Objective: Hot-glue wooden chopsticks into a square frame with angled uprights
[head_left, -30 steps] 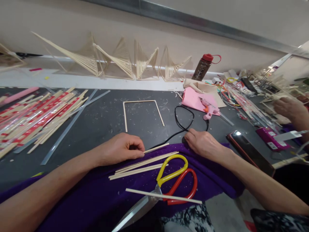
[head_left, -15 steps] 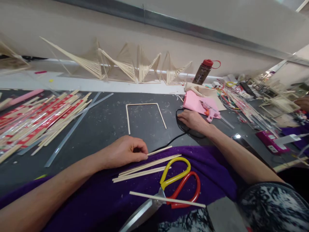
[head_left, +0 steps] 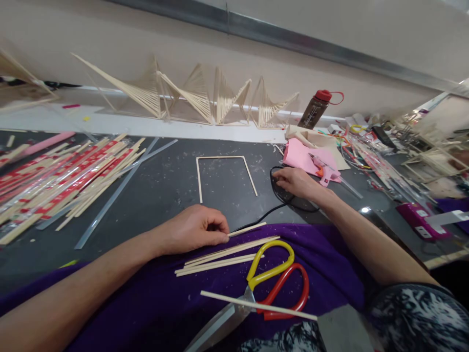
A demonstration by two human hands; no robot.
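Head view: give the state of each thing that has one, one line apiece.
Left hand: grip closed on a thin stick
Right hand: fingers curled by the black cord, grip unclear
Stick frame: flat, near side open
Scissors: lying under a loose stick
Bottle: standing, cap on
Glue gun: lying on pink cloth
Purple cloth: rumpled

At my dark workbench (head_left: pixel 164 181) in what appears to be a model-making workshop, twisted wooden-stick models (head_left: pixel 144 98) line the white ledge (head_left: pixel 128 128) by the wall. Packaged sticks (head_left: pixel 86 171), translucent rods (head_left: pixel 113 195), a pink glue gun (head_left: pixel 326 172) and big scissors (head_left: pixel 257 280) surround me, with more stick frames (head_left: pixel 432 159) crowding the cluttered right.
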